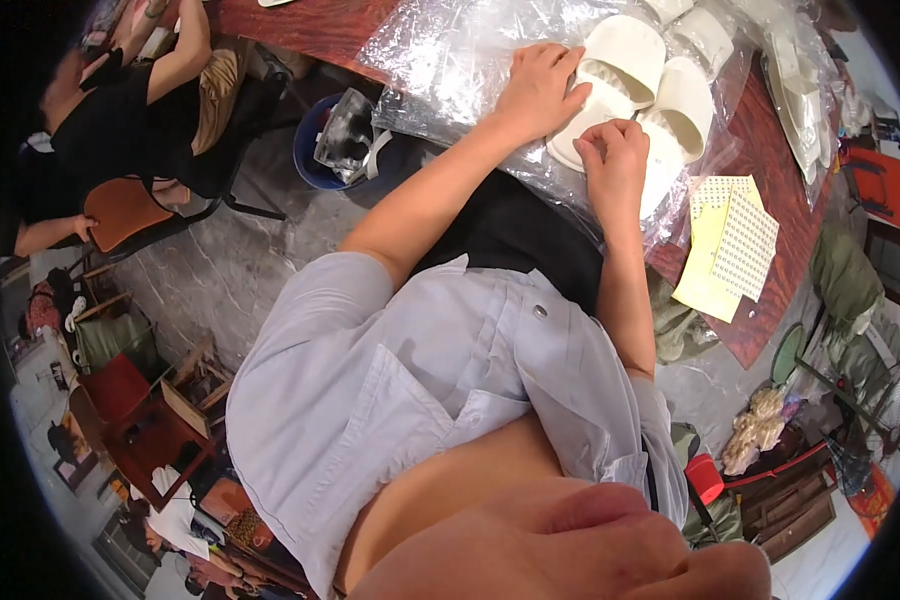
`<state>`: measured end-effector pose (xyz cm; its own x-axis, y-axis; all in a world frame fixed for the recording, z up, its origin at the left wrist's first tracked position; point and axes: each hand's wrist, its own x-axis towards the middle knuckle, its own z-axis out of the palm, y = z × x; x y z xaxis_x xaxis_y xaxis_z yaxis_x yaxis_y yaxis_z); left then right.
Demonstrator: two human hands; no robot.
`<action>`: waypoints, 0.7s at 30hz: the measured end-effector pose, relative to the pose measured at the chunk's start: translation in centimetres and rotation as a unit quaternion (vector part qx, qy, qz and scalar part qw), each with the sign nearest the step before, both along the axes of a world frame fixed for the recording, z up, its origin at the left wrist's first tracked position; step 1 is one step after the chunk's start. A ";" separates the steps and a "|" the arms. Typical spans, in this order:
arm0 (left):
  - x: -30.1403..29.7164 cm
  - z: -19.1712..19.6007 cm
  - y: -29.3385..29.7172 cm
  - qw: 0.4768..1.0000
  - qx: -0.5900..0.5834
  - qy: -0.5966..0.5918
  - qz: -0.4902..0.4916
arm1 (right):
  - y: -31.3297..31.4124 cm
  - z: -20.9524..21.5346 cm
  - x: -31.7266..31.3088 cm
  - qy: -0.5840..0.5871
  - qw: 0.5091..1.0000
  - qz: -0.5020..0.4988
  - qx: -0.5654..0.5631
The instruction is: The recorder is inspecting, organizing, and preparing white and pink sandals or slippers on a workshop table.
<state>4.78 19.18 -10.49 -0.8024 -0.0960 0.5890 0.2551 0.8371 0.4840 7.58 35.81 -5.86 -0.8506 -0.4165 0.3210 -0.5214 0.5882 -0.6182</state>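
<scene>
A worker's chin and pale shirt fill the lower view, hiding the near table edge. The left hand (540, 90) lies flat, fingers spread, on a white slipper (610, 85); the right hand (615, 165), fingers pinched narrow, touches its twin (675, 120). Both rest on crinkled clear plastic sheeting (450, 60) atop the red table (760, 320). Yellow label sheets (730, 245) lie just beside them, their print unreadable.

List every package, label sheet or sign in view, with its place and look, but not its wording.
Clear plastic bags: crinkled, shiny, spread on the red table under the white slippers and both hands.
Sticker sheet: white, rows of small dots, at the table edge right of the right hand.
Yellow paper: plain, beneath the sticker sheet.
</scene>
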 end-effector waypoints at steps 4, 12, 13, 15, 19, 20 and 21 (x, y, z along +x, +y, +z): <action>0.0 0.1 0.0 1.000 -0.005 -0.001 0.007 | -0.4 0.3 -0.3 -0.047 0.997 -0.041 -0.038; -0.3 0.4 0.0 1.000 0.014 -0.006 -0.007 | 0.4 1.5 -2.0 -0.093 0.993 -0.051 -0.049; -0.1 0.4 0.1 1.000 0.014 -0.010 -0.005 | 0.6 1.8 -2.0 -0.102 0.992 -0.059 -0.054; -0.3 0.4 0.2 1.000 0.017 -0.015 -0.012 | 1.2 2.3 -2.1 -0.043 0.996 -0.073 -0.010; 0.1 0.4 0.2 0.999 0.038 -0.025 -0.017 | 2.1 3.4 -2.8 0.080 0.983 -0.106 0.124; 0.1 0.6 0.2 0.999 0.034 -0.012 -0.018 | 2.2 3.3 -3.4 0.134 0.972 -0.105 0.161; 0.1 0.7 0.2 0.999 0.035 -0.016 -0.020 | 2.4 3.1 -4.1 0.124 0.970 -0.099 0.183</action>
<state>4.89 19.39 -9.83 -0.8246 -0.1033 0.5562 0.2712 0.7907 0.5489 3.46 38.25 -2.71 -0.8406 -0.3775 0.3884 -0.4821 0.8483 -0.2190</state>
